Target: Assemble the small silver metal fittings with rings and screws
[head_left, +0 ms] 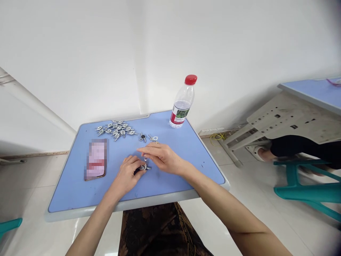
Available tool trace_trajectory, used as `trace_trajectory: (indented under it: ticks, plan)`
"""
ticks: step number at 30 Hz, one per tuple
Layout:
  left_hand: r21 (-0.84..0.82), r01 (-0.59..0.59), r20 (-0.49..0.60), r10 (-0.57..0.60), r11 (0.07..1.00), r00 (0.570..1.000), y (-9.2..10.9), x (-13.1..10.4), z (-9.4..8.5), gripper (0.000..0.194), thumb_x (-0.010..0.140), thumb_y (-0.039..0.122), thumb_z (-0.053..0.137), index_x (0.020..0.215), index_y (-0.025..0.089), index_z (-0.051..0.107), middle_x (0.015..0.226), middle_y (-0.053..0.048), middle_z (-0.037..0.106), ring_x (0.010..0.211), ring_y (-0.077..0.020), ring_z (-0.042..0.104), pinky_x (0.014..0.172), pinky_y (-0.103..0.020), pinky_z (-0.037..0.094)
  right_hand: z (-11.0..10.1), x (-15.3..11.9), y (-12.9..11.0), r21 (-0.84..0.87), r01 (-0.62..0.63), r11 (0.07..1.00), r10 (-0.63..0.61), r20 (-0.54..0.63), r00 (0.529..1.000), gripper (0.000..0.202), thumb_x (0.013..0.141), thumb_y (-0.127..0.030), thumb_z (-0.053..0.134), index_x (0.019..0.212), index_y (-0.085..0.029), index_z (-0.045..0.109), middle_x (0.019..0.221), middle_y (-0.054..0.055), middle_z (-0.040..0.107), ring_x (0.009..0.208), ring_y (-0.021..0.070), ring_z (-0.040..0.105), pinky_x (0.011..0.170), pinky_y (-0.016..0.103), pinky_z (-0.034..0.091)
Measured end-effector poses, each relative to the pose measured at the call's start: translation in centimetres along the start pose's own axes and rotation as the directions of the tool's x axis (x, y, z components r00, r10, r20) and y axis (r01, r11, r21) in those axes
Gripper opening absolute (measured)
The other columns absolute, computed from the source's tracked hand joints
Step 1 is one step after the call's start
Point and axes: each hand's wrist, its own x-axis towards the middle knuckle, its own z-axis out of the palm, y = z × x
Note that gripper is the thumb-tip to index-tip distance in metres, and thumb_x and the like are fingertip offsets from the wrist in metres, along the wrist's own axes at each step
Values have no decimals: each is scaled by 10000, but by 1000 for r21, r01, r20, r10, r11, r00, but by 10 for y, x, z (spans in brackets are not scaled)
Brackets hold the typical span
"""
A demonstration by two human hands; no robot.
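On the blue desktop (119,193), my left hand (129,174) is closed, thumb and fingertips pinching a small silvery metal part (144,167) with a short stem poking out to the right. My right hand (165,158) hovers just above it, thumb and fingers pressed together over a tiny shiny piece whose kind I cannot make out. Beyond the right hand lie two loose metal pieces: one with a round black centre (143,137) and a flat one with a hole (154,138). A pile of several similar metal parts (117,128) spreads across the far left of the desk.
A phone (96,158), its screen blurred out, lies left of my hands. At the back right edge stands a water bottle (182,103) with a red cap. A white wall borders the desk. To the right are another desk (314,94), a teal stool (306,192) and someone's leg.
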Motion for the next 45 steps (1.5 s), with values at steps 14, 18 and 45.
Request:
trace_trajectory:
  ticks: [14,18,45]
  plan:
    - [6,66,-10,-65,998,998,5,-1,-2,120,844,222,595,953,204,548,886,-14,601,850,-207,523,787,-376,395,2,2,-1,-25,11,1000,-13,-88,996,205,955,-184,429,1068,-151,597,815,53,639,735,134,566,697,263,465]
    - [4,115,-9,-115,993,993,7,0,-3,96,830,218,599,898,190,537,877,-21,598,847,-211,525,786,-375,403,11,1,-1,-179,-12,984,-17,-155,988,179,935,-260,498,832,-158,603,672,17,591,626,123,531,606,243,431]
    - [-16,67,-30,-67,998,997,2,1,-1,98,824,207,608,915,182,582,889,-37,622,851,-211,536,798,-381,407,18,-1,-1,-86,-116,989,107,-99,989,131,943,-233,462,980,-170,571,770,24,627,668,124,554,611,230,427]
